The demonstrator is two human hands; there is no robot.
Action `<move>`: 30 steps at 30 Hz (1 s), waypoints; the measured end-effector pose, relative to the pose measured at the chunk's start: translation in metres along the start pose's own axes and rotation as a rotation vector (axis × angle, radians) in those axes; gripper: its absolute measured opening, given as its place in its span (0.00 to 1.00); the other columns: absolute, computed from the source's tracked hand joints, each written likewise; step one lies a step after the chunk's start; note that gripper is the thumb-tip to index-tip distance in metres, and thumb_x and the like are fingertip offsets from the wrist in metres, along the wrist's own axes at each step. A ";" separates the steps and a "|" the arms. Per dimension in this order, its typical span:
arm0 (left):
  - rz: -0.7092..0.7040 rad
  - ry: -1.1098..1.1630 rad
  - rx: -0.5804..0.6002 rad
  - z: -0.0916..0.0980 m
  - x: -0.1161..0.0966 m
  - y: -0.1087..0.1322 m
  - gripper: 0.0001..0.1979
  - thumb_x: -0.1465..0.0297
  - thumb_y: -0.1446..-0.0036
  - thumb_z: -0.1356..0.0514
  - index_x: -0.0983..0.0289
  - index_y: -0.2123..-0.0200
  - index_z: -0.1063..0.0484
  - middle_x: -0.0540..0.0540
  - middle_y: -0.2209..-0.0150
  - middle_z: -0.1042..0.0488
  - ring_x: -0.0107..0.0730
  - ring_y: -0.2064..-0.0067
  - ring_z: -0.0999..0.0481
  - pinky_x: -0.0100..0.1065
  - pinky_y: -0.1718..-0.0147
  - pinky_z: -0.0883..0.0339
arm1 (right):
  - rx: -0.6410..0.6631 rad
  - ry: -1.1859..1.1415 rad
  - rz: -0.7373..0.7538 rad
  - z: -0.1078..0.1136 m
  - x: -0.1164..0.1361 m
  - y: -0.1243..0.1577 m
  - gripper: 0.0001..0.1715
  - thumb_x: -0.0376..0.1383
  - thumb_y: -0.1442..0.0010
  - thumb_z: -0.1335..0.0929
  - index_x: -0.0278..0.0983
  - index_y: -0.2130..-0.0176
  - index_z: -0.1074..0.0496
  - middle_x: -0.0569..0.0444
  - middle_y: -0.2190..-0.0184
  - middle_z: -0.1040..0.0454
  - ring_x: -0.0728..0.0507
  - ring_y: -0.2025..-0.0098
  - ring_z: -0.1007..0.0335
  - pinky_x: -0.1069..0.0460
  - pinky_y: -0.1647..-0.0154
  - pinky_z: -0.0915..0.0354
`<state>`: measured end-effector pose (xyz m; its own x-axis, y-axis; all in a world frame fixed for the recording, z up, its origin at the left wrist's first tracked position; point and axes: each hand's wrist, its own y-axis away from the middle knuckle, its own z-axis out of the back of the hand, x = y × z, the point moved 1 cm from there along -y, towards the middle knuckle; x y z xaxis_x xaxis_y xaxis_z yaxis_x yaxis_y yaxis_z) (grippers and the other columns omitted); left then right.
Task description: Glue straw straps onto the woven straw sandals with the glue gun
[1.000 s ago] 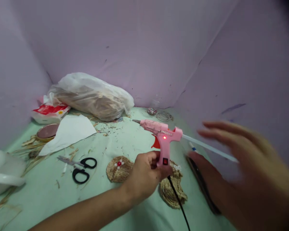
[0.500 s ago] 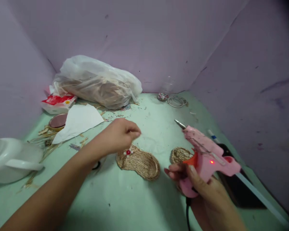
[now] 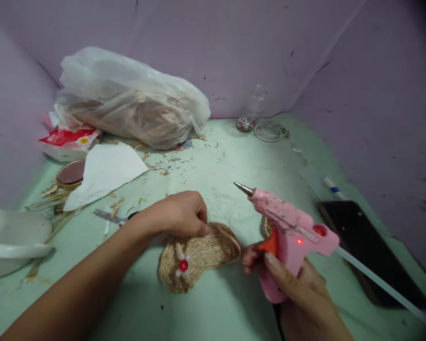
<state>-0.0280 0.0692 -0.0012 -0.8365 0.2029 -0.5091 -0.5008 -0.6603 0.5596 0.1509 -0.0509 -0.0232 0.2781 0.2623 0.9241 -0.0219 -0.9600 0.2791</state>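
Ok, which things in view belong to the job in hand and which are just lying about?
In the job, it seems:
pink glue gun, in the right hand
bead-trimmed woven piece, at the left hand

Apparently lying about:
dark phone
white sheet
red-and-white packet
scissors

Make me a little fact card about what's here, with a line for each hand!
Left hand: at the far edge of a woven piece
Right hand: holding a pink glue gun
Glue gun light: glowing red
Glue stick: poking out the gun's back
Woven piece's decoration: red bead with white ones around it
Scissors: partly hidden behind the left arm
At the back: plastic bag
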 end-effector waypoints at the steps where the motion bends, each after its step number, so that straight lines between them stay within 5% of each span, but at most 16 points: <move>1: -0.003 -0.002 0.031 -0.001 0.000 0.002 0.10 0.65 0.61 0.43 0.63 0.75 0.25 0.52 0.79 0.28 0.30 0.77 0.33 0.29 0.79 0.46 | 0.014 0.017 0.013 0.000 0.000 0.000 0.09 0.43 0.48 0.32 0.39 0.70 0.25 0.53 0.72 0.27 0.45 0.68 0.34 0.52 0.64 0.36; 6: -0.045 0.017 0.056 -0.005 -0.005 0.010 0.06 0.69 0.61 0.44 0.63 0.78 0.30 0.49 0.81 0.32 0.27 0.79 0.35 0.28 0.81 0.48 | -0.059 0.029 0.010 -0.005 -0.001 0.004 0.10 0.44 0.49 0.31 0.40 0.71 0.25 0.54 0.72 0.27 0.45 0.66 0.34 0.53 0.63 0.37; 14: -0.029 0.447 -0.053 0.000 0.002 0.014 0.05 0.73 0.61 0.43 0.65 0.75 0.33 0.46 0.81 0.36 0.23 0.79 0.38 0.26 0.81 0.46 | -0.210 0.224 0.047 0.009 0.005 0.017 0.12 0.45 0.53 0.28 0.41 0.70 0.26 0.55 0.71 0.25 0.43 0.65 0.30 0.52 0.65 0.33; 18: -0.054 0.465 -0.039 -0.003 0.007 0.015 0.15 0.76 0.64 0.43 0.65 0.66 0.32 0.49 0.76 0.31 0.26 0.76 0.34 0.26 0.80 0.44 | -0.160 0.430 0.055 0.015 0.000 0.028 0.15 0.47 0.52 0.30 0.39 0.68 0.26 0.51 0.71 0.23 0.43 0.72 0.29 0.52 0.74 0.33; 22: -0.007 0.524 -0.042 -0.007 0.002 0.019 0.21 0.78 0.67 0.44 0.65 0.63 0.32 0.47 0.77 0.31 0.27 0.77 0.33 0.26 0.81 0.43 | -0.102 0.382 0.065 -0.006 -0.008 0.030 0.15 0.46 0.50 0.31 0.38 0.67 0.26 0.50 0.69 0.23 0.42 0.69 0.27 0.51 0.70 0.32; 27: 0.094 0.531 -0.126 -0.011 0.003 0.024 0.13 0.79 0.68 0.44 0.65 0.73 0.32 0.44 0.84 0.37 0.26 0.79 0.36 0.26 0.82 0.46 | 0.057 0.251 0.085 -0.042 -0.008 0.012 0.18 0.44 0.49 0.32 0.38 0.60 0.26 0.50 0.63 0.23 0.41 0.58 0.29 0.49 0.56 0.34; 30: 0.116 0.431 -0.148 -0.014 0.009 0.021 0.10 0.76 0.68 0.40 0.64 0.75 0.31 0.44 0.84 0.38 0.25 0.80 0.38 0.26 0.82 0.45 | 0.119 0.190 0.064 -0.049 -0.015 -0.001 0.16 0.44 0.47 0.32 0.36 0.62 0.26 0.51 0.70 0.24 0.41 0.61 0.29 0.49 0.59 0.34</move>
<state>-0.0430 0.0465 -0.0031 -0.7006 -0.1762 -0.6915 -0.3467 -0.7630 0.5456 0.0995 -0.0495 -0.0243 0.0940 0.2030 0.9747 0.0825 -0.9772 0.1955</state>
